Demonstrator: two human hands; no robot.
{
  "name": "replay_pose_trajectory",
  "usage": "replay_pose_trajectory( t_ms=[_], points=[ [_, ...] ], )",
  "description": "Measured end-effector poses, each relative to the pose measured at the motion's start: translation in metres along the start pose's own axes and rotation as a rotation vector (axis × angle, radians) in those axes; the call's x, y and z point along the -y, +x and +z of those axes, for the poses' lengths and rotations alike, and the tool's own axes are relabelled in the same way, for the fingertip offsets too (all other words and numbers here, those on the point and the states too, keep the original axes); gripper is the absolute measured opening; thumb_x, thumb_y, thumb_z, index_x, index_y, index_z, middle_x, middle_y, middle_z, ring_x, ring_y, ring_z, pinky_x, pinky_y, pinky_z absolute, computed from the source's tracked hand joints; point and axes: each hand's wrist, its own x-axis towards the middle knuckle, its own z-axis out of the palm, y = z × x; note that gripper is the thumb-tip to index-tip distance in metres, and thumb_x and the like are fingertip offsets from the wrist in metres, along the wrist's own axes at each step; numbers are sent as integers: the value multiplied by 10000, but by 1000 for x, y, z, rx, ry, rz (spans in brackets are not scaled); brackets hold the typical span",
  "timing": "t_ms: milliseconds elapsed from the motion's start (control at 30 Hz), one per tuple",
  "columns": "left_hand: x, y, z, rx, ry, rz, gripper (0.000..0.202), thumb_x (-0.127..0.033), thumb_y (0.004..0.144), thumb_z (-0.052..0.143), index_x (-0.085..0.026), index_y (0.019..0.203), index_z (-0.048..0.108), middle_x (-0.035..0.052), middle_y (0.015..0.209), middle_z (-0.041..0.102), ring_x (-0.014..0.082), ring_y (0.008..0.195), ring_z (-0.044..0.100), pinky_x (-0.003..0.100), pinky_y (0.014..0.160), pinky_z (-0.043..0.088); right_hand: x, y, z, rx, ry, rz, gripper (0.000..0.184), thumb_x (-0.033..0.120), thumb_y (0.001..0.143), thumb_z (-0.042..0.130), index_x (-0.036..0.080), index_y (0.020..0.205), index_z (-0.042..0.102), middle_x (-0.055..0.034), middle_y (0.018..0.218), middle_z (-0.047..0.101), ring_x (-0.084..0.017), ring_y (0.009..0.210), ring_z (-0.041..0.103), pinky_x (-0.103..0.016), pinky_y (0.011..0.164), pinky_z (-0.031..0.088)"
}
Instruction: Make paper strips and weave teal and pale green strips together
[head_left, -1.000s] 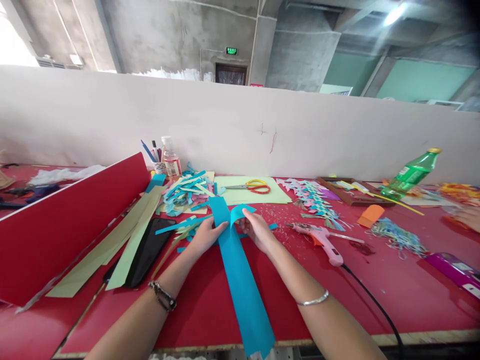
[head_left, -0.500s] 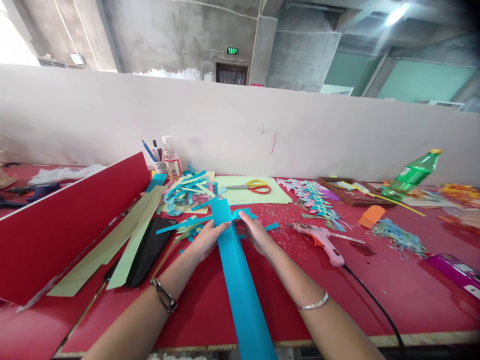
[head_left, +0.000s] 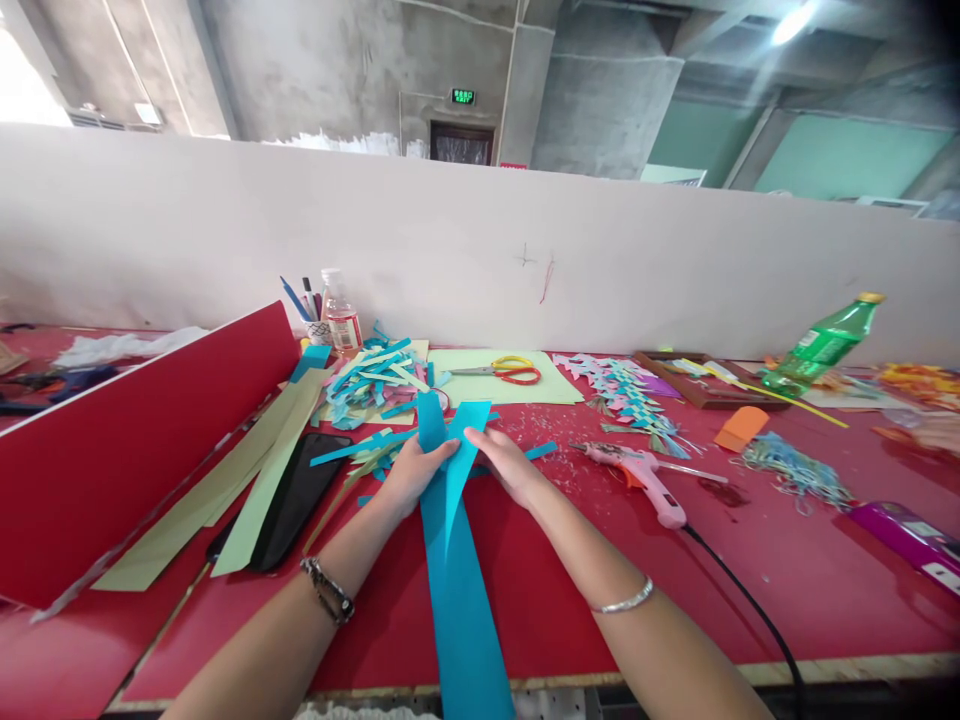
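A long blue paper strip (head_left: pixel 466 610) runs from the table's front edge up between my hands, split lengthwise at its far end into two parts. My left hand (head_left: pixel 415 474) pinches the left part, thumb on top. My right hand (head_left: pixel 504 462) grips the right part, which leans to the right, leaving a narrow V-shaped gap. Cut blue paper pieces (head_left: pixel 541 451) lie beyond and beside my hands. Scissors with yellow and red handles (head_left: pixel 517 370) rest on pale green paper (head_left: pixel 442 392) farther back.
On the right are a pink glue gun (head_left: pixel 645 478) with a black cord, braided paper strips (head_left: pixel 626 395) and a tilted green bottle (head_left: pixel 829 345). To the left stand a red panel (head_left: pixel 150 440), pale green strips (head_left: pixel 262 490), a black phone (head_left: pixel 307 490) and a clear bottle (head_left: pixel 342 315).
The far end of the blue strip has parted into two, and the split now runs well down toward me. The strip's near end has shifted left.
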Motion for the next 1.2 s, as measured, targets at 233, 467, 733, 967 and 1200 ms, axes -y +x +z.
replay_pose_trajectory(
  t_ms=[233, 467, 733, 967, 1200],
  points=[
    [1, 7, -7, -181, -37, -102, 356, -413, 579, 662, -133, 792, 606, 52, 696, 675, 177, 598, 617, 269, 561, 487, 1, 1, -2, -59, -26, 62, 340, 511, 631, 563, 174, 652, 604, -2, 611, 609, -158, 640, 552, -274, 618, 411],
    [1, 11, -15, -201, 185, 114, 414, -512, 559, 623, -111, 663, 615, 49, 581, 652, 167, 490, 567, 232, 451, 415, 1, 2, -5, -60, -70, 9, 370, 548, 605, 560, 181, 624, 600, -1, 557, 589, -164, 610, 530, -261, 556, 388],
    [2, 14, -18, -206, 279, 208, 383, -511, 572, 603, -127, 586, 602, 14, 509, 620, 144, 450, 526, 216, 430, 376, -5, 4, -5, -80, -131, -47, 380, 544, 639, 531, 167, 599, 558, 24, 554, 553, -127, 555, 478, -238, 527, 343],
    [6, 19, -23, -274, 269, 203, 394, -512, 581, 593, -120, 615, 604, 21, 535, 624, 148, 459, 535, 221, 431, 387, -7, 6, -4, -108, -127, -55, 369, 534, 651, 527, 178, 555, 514, 35, 480, 491, -102, 465, 426, -229, 465, 312],
    [-2, 12, -15, -179, 79, 81, 470, -513, 591, 607, -111, 834, 632, 98, 822, 674, 218, 712, 620, 272, 604, 477, -8, 9, -10, -167, 2, -42, 350, 530, 643, 547, 180, 664, 552, 11, 563, 553, -111, 484, 462, -236, 465, 344]
  ],
)
